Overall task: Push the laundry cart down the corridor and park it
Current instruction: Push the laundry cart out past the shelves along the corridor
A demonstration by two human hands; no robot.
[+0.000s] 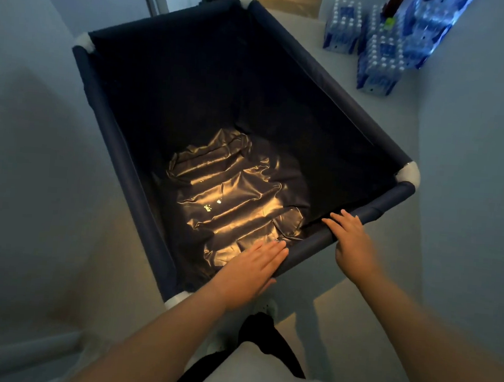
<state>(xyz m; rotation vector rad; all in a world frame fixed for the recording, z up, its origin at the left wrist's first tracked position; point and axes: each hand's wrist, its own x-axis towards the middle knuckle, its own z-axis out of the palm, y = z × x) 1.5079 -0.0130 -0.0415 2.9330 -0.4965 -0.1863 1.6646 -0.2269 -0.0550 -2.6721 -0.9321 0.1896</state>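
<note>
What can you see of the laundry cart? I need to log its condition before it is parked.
The laundry cart is a deep rectangular bin of dark navy fabric slung on a tube frame, with white fittings at the corners. Its shiny, wrinkled liner holds no laundry and catches warm light. It stands skewed in a narrow corridor, beside packs of bottled water. The left hand lies flat on the near rail; the right hand rests over it, fingers fairly straight.
</note>
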